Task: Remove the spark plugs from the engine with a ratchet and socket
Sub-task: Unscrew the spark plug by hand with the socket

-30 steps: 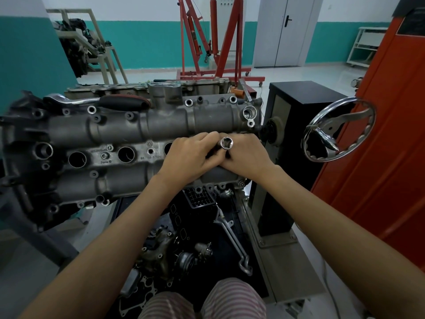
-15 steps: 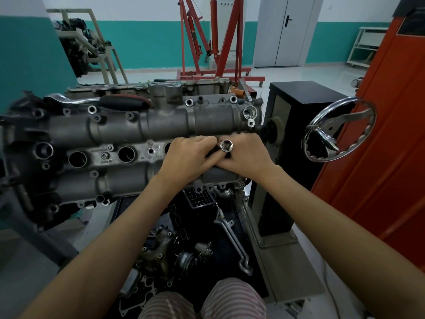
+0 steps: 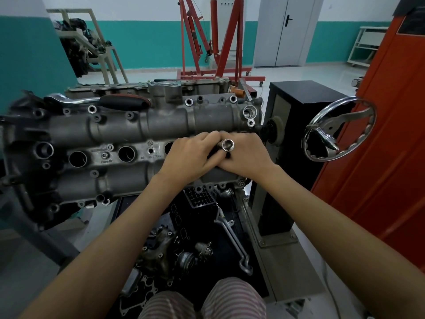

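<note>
— Two hands are on the engine (image 3: 119, 134), yes? Where exactly?

— Both are at its right end, over the last plug hole. The left hand (image 3: 188, 155) and the right hand (image 3: 243, 155) touch each other, and the socket (image 3: 227, 145) stands up between them with its open end toward the camera.

— How do the fingers lie?

— The fingers of both hands are curled around the socket and pressed together around it. What is under the socket I cannot tell; the hands hide it.

— And the ratchet?

— The ratchet (image 3: 96, 101) lies along the far edge of the engine, toward its left end, well apart from the hands. It has a dark grip with red.

— Other plug holes?

— Three round holes show in a row to the left of the hands; inside they are dark.

— Something else near?

— A chrome handwheel (image 3: 340, 130) is at the right of the engine, and a red crane (image 3: 218, 42) stands on the floor behind.
</note>
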The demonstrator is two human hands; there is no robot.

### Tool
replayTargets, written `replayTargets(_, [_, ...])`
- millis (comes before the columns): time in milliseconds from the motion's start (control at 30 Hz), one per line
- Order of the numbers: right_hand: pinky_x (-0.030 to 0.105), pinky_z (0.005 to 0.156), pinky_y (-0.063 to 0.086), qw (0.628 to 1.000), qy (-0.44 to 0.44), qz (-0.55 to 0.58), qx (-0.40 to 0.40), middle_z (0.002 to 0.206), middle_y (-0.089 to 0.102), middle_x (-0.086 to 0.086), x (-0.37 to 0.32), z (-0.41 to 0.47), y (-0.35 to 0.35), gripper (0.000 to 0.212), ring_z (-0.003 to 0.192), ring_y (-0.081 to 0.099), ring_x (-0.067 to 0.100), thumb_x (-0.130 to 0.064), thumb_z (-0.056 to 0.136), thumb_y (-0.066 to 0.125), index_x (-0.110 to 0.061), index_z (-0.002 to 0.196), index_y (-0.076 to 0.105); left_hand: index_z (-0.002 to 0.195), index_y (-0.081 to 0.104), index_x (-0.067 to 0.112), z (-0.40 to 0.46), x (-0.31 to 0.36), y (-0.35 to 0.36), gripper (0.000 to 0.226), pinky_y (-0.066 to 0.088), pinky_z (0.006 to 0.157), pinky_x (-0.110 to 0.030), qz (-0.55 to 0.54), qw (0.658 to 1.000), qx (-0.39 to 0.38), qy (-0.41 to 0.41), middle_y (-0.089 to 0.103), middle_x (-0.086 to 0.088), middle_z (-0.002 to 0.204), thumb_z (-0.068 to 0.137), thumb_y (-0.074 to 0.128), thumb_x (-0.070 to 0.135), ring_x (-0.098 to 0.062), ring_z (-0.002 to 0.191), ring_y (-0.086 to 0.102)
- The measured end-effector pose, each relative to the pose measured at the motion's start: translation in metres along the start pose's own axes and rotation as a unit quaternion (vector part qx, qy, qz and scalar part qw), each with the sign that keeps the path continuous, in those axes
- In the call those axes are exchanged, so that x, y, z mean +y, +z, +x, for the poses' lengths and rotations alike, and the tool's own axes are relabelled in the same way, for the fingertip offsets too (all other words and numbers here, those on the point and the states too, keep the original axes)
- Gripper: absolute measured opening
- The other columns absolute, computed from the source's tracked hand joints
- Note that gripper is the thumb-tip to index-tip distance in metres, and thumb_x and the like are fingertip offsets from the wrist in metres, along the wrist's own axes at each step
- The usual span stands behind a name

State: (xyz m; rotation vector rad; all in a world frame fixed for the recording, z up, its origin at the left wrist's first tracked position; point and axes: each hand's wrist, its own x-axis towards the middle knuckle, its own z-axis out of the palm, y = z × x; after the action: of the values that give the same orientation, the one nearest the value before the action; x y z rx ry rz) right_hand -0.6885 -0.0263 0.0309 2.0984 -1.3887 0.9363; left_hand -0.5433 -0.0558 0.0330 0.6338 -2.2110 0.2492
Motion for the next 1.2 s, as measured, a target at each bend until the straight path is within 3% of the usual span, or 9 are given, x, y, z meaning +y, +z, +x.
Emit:
replayTargets(100, [0.015, 0.046, 0.023, 0.999, -0.008, -0.025, 0.022, 0.048, 0.057, 0.0, -0.0004, 0.001, -0.0021, 0.035, 0.042, 0.054, 0.017, -0.038, 0.075, 0.043, -0.014, 0.061, 0.064, 0.067, 0.05, 0.006, -0.0003, -0.0007, 0.0003, 0.034, 0.033, 0.044, -0.026, 0.008, 1.0, 0.007, 0.003, 0.056, -0.008, 0.058, 0.087, 0.052, 0.033, -0.031, 0.046, 0.053])
replayTargets(200, [0.017, 0.044, 0.027, 1.0, -0.012, -0.009, 0.01, 0.05, 0.059, 0.002, 0.0009, 0.0003, -0.0016, 0.036, 0.043, 0.055, 0.02, -0.036, 0.076, 0.042, -0.011, 0.063, 0.065, 0.064, 0.049, 0.006, -0.0006, 0.0004, -0.0006, 0.038, 0.033, 0.044, -0.027, -0.009, 1.0, 0.014, -0.002, 0.053, -0.007, 0.055, 0.087, 0.05, 0.036, -0.029, 0.046, 0.051])
replayTargets(300, [0.024, 0.043, 0.035, 1.0, 0.003, 0.011, -0.019, 0.055, 0.059, 0.008, 0.0006, -0.0001, -0.0007, 0.038, 0.046, 0.056, 0.028, -0.036, 0.076, 0.039, -0.004, 0.068, 0.058, 0.064, 0.046, 0.007, -0.0007, 0.0022, -0.0023, 0.037, 0.031, 0.044, -0.026, -0.024, 0.999, 0.02, -0.011, 0.05, -0.005, 0.054, 0.086, 0.047, 0.037, -0.026, 0.045, 0.049])
replayTargets(500, [0.023, 0.045, 0.028, 1.0, 0.014, 0.011, -0.017, 0.056, 0.058, 0.005, -0.0011, 0.0, -0.0017, 0.03, 0.046, 0.055, 0.026, -0.036, 0.073, 0.049, -0.007, 0.071, 0.05, 0.069, 0.048, 0.008, 0.0, 0.0022, -0.0005, 0.029, 0.028, 0.045, -0.024, -0.007, 1.0, 0.017, -0.017, 0.053, -0.004, 0.057, 0.086, 0.048, 0.032, -0.026, 0.043, 0.049])
replayTargets(600, [0.02, 0.045, 0.025, 1.0, 0.013, -0.004, 0.007, 0.049, 0.057, 0.002, -0.0004, 0.0008, -0.0019, 0.036, 0.043, 0.054, 0.02, -0.042, 0.075, 0.044, -0.011, 0.062, 0.057, 0.064, 0.05, 0.007, -0.0005, -0.0007, -0.0001, 0.035, 0.031, 0.043, -0.025, 0.005, 1.0, 0.023, -0.01, 0.053, -0.004, 0.052, 0.087, 0.054, 0.033, -0.025, 0.043, 0.051])
replayTargets(733, [0.018, 0.046, 0.025, 1.0, -0.004, -0.002, 0.011, 0.051, 0.061, 0.002, 0.0014, 0.0011, -0.0022, 0.036, 0.044, 0.055, 0.02, -0.035, 0.077, 0.042, -0.013, 0.062, 0.066, 0.059, 0.046, 0.008, -0.0008, -0.0004, -0.0003, 0.039, 0.032, 0.041, -0.027, -0.003, 0.999, 0.035, 0.0, 0.049, -0.004, 0.049, 0.085, 0.057, 0.034, -0.026, 0.04, 0.048])
replayTargets(1000, [0.022, 0.042, 0.027, 1.0, 0.004, 0.02, -0.008, 0.057, 0.055, 0.004, -0.0017, -0.0002, -0.0013, 0.03, 0.043, 0.051, 0.025, -0.034, 0.073, 0.041, -0.005, 0.071, 0.048, 0.068, 0.047, 0.007, -0.0009, 0.004, -0.0014, 0.028, 0.029, 0.042, -0.024, -0.009, 1.0, 0.025, -0.002, 0.051, -0.003, 0.057, 0.084, 0.048, 0.03, -0.024, 0.041, 0.046])
replayTargets(1200, [0.018, 0.044, 0.02, 1.0, 0.008, -0.016, 0.0, 0.048, 0.057, 0.002, 0.0002, 0.0003, -0.0023, 0.04, 0.043, 0.054, 0.019, -0.041, 0.077, 0.041, -0.012, 0.063, 0.064, 0.061, 0.052, 0.004, -0.0014, 0.0004, -0.001, 0.038, 0.04, 0.039, -0.033, -0.004, 0.999, 0.038, -0.006, 0.054, -0.007, 0.052, 0.087, 0.054, 0.031, -0.027, 0.044, 0.052])
